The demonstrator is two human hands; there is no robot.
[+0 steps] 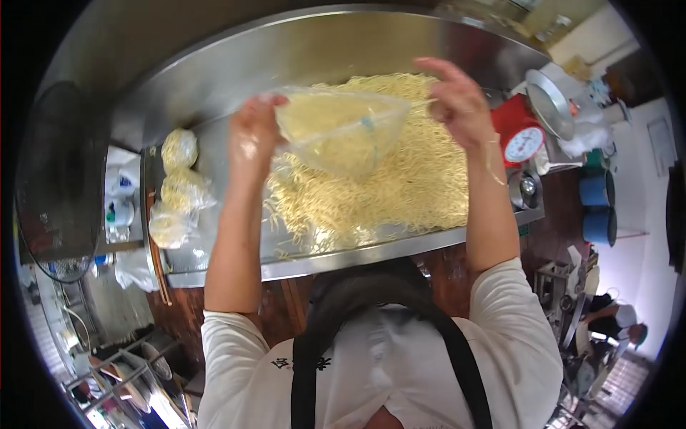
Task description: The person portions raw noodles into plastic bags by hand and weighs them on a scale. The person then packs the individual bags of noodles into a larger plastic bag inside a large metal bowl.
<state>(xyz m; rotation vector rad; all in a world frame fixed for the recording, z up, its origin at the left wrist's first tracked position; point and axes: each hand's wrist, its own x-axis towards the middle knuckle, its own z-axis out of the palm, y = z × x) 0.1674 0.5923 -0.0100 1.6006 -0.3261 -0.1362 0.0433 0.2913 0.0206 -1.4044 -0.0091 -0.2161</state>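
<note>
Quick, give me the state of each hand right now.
Left hand: closed on the edge of the clear bag of noodles, held up over the noodle pile.
Right hand: fingers pinched on the bag's other corner.

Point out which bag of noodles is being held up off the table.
The clear bag of noodles, gripped between the left hand and right hand above the loose noodle pile. The three filled bags lie on the table's left end.

Your left hand (251, 136) covers the near corner of the clear plastic bag of yellow noodles (341, 131), so you cannot see its grip there. The dial of the red kitchen scale (520, 136) is too small to read. The 3 filled noodle bags (176, 187) blur together on the steel table (236, 79).
</note>
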